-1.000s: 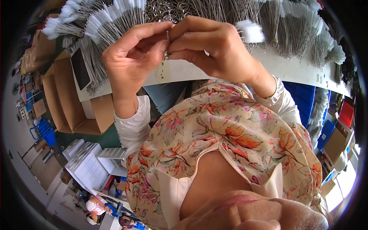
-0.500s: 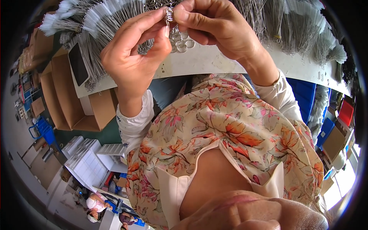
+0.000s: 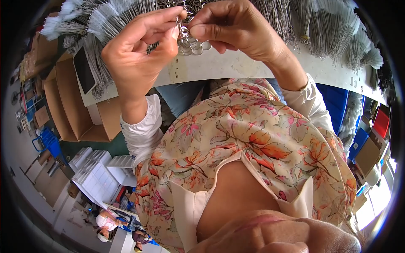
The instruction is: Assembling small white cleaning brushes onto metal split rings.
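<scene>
Both hands are raised over the near edge of a white tabletop (image 3: 236, 67). The left hand (image 3: 135, 55) and right hand (image 3: 240, 29) meet fingertip to fingertip, pinching narrowly on a small cluster of linked metal rings (image 3: 190, 42), which hangs between them just above the tabletop's near edge. Bundles of thin metal wire pieces (image 3: 105, 21) with pale tags fan across the far side of the tabletop, and a dark phone (image 3: 83, 69) lies near its left corner. The rings are small and held only at the fingertips, so a loosened pinch could drop them over the edge into the lap. Open cardboard boxes (image 3: 67, 105) stand beyond the left edge; their contents cannot be made out.
</scene>
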A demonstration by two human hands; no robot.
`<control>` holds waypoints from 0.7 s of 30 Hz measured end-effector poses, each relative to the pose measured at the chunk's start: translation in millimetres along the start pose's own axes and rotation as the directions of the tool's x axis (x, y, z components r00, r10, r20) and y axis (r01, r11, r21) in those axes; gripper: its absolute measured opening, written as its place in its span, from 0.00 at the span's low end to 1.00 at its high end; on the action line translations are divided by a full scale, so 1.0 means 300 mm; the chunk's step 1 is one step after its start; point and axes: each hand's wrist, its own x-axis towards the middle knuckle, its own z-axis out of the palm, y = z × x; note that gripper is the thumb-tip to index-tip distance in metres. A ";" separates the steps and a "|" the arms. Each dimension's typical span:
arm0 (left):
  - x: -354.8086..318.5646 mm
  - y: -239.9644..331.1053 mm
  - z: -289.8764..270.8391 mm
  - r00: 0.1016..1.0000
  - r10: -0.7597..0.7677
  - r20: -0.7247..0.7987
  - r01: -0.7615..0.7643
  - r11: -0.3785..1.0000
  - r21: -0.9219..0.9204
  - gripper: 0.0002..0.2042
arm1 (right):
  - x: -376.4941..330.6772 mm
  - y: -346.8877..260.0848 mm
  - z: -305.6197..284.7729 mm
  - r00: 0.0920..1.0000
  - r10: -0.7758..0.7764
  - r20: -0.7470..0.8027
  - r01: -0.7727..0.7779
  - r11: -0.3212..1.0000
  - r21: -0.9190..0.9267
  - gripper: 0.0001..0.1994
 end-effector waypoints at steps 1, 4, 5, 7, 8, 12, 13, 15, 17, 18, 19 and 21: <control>0.002 -0.007 -0.005 1.000 0.022 0.017 -0.022 1.000 0.013 0.14 | -0.006 0.022 0.002 1.000 -0.026 0.000 0.026 0.998 0.053 0.05; 0.023 0.010 0.001 0.974 -0.208 0.093 0.214 0.975 -0.054 0.12 | -0.018 0.068 -0.006 0.993 -0.093 -0.066 0.085 0.990 -0.110 0.05; 0.041 -0.014 -0.015 0.963 -0.253 0.095 0.258 0.965 -0.042 0.12 | -0.025 0.093 0.003 0.981 -0.161 -0.106 0.130 0.960 -0.250 0.04; 0.120 -0.132 -0.072 0.945 -0.323 -0.046 0.326 0.930 0.167 0.14 | -0.045 0.181 0.012 0.928 -0.368 -0.064 0.253 0.745 -0.617 0.03; 0.145 -0.203 -0.113 0.927 -0.332 -0.176 0.376 0.824 0.424 0.15 | -0.051 0.262 0.015 0.883 -0.466 0.055 0.327 0.526 -0.785 0.04; 0.145 -0.321 -0.160 0.915 -0.377 -0.145 0.307 0.414 0.857 0.16 | -0.079 0.401 0.020 0.829 -0.485 0.278 0.438 0.255 -0.862 0.05; 0.150 -0.357 -0.155 0.911 -0.384 -0.152 0.334 0.470 0.817 0.15 | -0.072 0.397 -0.016 0.830 -0.487 0.270 0.426 0.243 -0.871 0.05; 0.106 -0.391 -0.190 0.897 -0.389 -0.211 0.410 0.548 0.729 0.12 | -0.034 0.349 -0.094 0.735 -0.656 0.170 0.379 0.189 -0.906 0.05; 0.085 -0.431 -0.217 0.914 -0.338 -0.227 0.402 0.671 0.623 0.10 | -0.004 0.237 -0.207 0.717 -0.694 -0.058 0.176 0.261 -0.949 0.04; 0.079 -0.424 -0.219 0.898 -0.374 -0.229 0.435 0.684 0.585 0.10 | 0.018 0.187 -0.234 0.727 -0.658 -0.199 0.060 0.349 -0.935 0.05; 0.094 -0.398 -0.192 0.915 -0.335 -0.225 0.398 0.656 0.641 0.10 | 0.031 0.157 -0.278 0.740 -0.615 -0.271 -0.128 0.266 -0.955 0.08; 0.108 -0.382 -0.146 0.949 -0.140 -0.281 0.311 0.536 0.785 0.09 | 0.057 0.100 -0.313 0.786 -0.542 -0.298 -0.255 0.154 -0.954 0.14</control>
